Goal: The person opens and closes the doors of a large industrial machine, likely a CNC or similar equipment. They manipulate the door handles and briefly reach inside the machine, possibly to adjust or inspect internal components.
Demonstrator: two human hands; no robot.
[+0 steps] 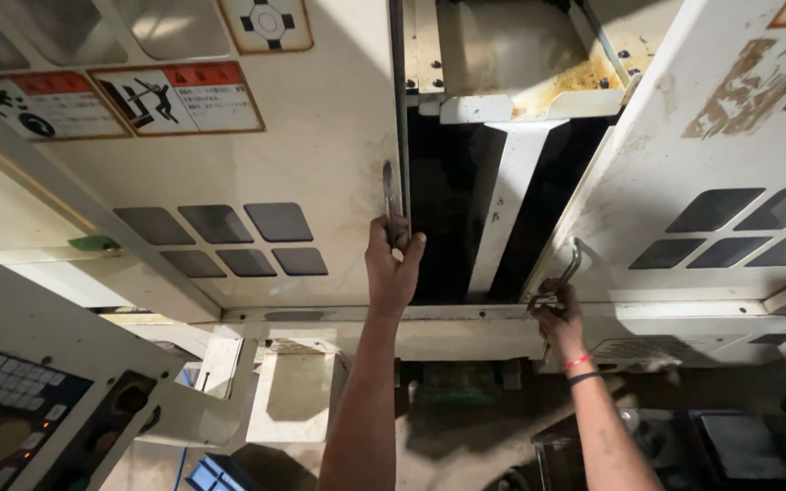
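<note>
A: What is shown in the head view?

B: Two sliding machine doors are seen with a dark gap between them. The left door handle [391,205] is grasped by the left hand [391,268], its grip clenched round the bar. The right door handle [564,273] is clasped by the right hand [557,309], fingers closed on it.

A: Which step is judged to be in hand?

B: The doors are being worked by their handles; whether they are being parted or closed cannot be told. An even pull on both sides is called for next.

A: Is anything held inside?

B: Within the opening [452,209] only a pale upright panel [507,200] is made out; the rest is too dark. A control panel [11,409] is seen at lower left.
</note>
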